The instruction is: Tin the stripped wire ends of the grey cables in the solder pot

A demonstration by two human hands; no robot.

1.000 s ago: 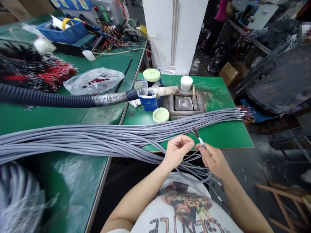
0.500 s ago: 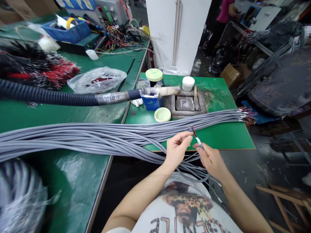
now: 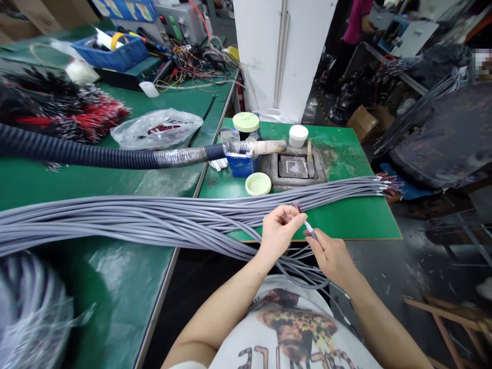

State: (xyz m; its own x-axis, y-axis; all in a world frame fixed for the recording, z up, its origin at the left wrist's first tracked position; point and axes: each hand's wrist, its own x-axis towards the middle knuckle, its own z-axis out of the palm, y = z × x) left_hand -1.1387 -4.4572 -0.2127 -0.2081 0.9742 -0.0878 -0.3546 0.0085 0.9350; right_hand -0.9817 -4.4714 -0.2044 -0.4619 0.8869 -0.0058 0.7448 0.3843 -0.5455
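Note:
My right hand (image 3: 331, 254) is closed round a grey cable (image 3: 312, 234) just below its white-wrapped end. Thin coloured wires (image 3: 298, 206) fan out from that end. My left hand (image 3: 280, 229) pinches at these wires with thumb and forefinger; the fingers partly hide them. Behind both hands a long bundle of grey cables (image 3: 154, 209) lies across the tables, its stripped ends (image 3: 390, 185) at the right. Some cables curve down in front of my body, below the hands.
Past the bundle stand a solder pot (image 3: 295, 166), a white lidded jar (image 3: 298, 136), a blue box (image 3: 243, 165) and a pale green lid (image 3: 258, 184). A ribbed hose (image 3: 169, 158) reaches in from the left. A cable coil (image 3: 31, 312) sits at lower left. Someone in a pink top (image 3: 352, 23) is far off.
My left hand has closed in on the wire ends, now covering more of them. The cable end in my right hand has shifted slightly left and down.

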